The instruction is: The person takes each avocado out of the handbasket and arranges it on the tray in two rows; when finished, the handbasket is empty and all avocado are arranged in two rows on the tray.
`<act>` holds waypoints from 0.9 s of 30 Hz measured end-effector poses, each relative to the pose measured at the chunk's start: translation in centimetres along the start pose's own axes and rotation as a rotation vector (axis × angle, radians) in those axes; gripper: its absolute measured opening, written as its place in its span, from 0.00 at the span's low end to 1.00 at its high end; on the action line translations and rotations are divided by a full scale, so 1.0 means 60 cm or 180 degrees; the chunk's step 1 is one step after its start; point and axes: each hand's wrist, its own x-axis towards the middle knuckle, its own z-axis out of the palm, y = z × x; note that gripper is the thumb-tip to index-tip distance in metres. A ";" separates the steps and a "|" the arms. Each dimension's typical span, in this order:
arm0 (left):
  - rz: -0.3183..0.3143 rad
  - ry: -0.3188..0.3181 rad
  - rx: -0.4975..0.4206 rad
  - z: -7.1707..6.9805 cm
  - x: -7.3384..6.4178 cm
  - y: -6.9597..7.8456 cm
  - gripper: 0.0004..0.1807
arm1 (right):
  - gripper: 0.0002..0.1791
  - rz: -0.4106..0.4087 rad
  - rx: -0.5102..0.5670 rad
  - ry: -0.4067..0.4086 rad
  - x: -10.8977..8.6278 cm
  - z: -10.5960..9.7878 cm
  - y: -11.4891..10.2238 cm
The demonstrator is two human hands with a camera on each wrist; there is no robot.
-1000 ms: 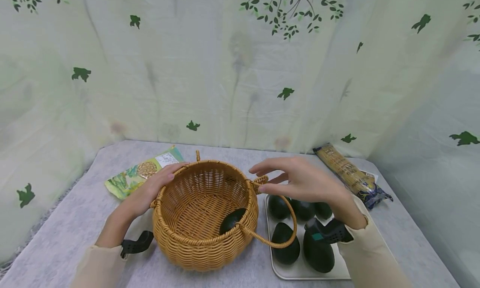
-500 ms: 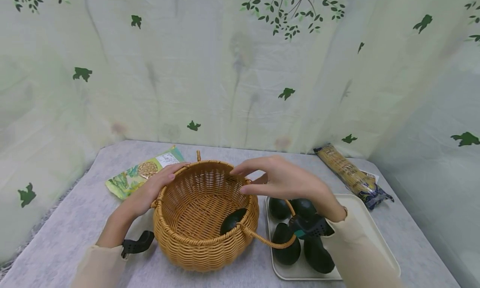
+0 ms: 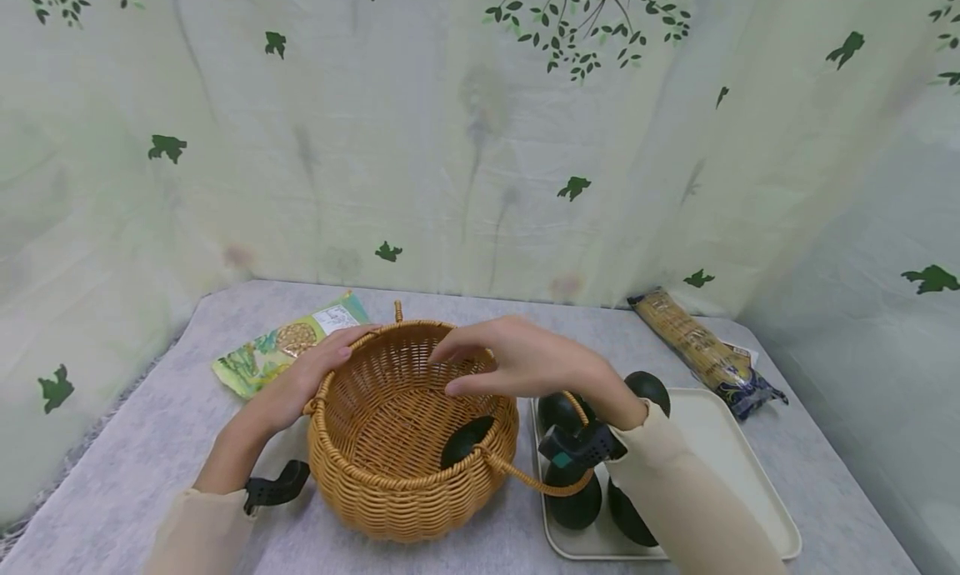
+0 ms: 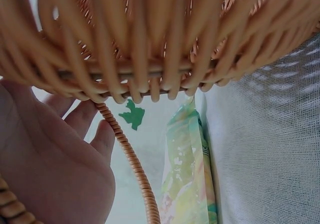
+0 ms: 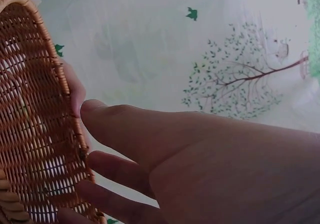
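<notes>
A round wicker basket (image 3: 405, 508) stands on the table, with one dark green avocado (image 3: 465, 443) inside near its right wall. My left hand (image 3: 300, 383) holds the basket's left rim, thumb at the top edge and fingers along the outside, as the left wrist view also shows. Over the right part of the opening hovers my right hand (image 3: 517, 362), empty, its thumb and fingers spread apart and loosely bent. Several more avocados (image 3: 573, 508) lie on a cream tray (image 3: 727, 442) to the right, partly hidden under my right forearm.
One basket handle (image 3: 536, 485) hangs out over the tray's left edge. Behind my left hand lies a green printed food bag (image 3: 292, 337). A long pack of what looks like dried noodles (image 3: 697, 350) rests at the back right. A leaf-patterned curtain (image 3: 480, 158) encloses the table.
My right hand has moved left from beside the basket's right rim to over its opening. The left hand stays on the rim, and the basket has hardly shifted.
</notes>
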 end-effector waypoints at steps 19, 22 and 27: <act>0.0004 0.0003 0.0020 0.000 -0.002 -0.002 0.27 | 0.19 0.0009 -0.0251 -0.0454 0.058 0.026 0.002; -0.0029 0.0006 0.0020 0.000 -0.003 0.000 0.27 | 0.19 0.0050 -0.0164 -0.0523 0.064 0.031 0.002; -0.0079 -0.0001 -0.0010 0.000 -0.002 0.002 0.27 | 0.19 0.0153 -0.0055 -0.0679 0.072 0.037 0.005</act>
